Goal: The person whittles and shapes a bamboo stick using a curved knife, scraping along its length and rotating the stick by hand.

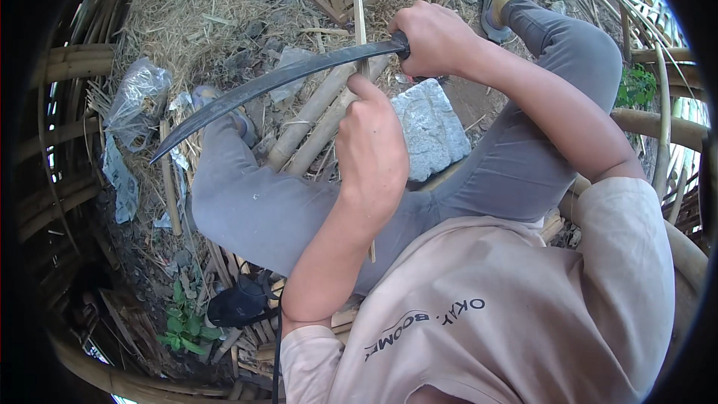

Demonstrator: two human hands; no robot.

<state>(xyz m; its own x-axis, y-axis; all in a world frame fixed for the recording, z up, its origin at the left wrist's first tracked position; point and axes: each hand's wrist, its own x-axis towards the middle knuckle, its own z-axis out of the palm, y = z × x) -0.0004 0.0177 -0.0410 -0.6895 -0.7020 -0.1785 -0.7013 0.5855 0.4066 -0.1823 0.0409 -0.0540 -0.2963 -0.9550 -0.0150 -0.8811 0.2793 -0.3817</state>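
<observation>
My right hand is wrapped round the handle of a machete. Its long, dark, slightly curved blade reaches left across the view, its tip over my left shin. In front of me my left hand is closed on a thin, pale bamboo strip, with a finger up close under the blade. The strip runs away from me to the top edge, and the blade crosses it just beyond my left fingers. A short end of it shows below my left wrist. Where blade and strip meet, I cannot tell how deep the contact is.
A rough grey stone block lies between my legs, beside two bamboo poles. Clear plastic bags lie on the straw-covered ground at left. A black bag-like item and a green plant are at lower left. Bamboo rails stand at right.
</observation>
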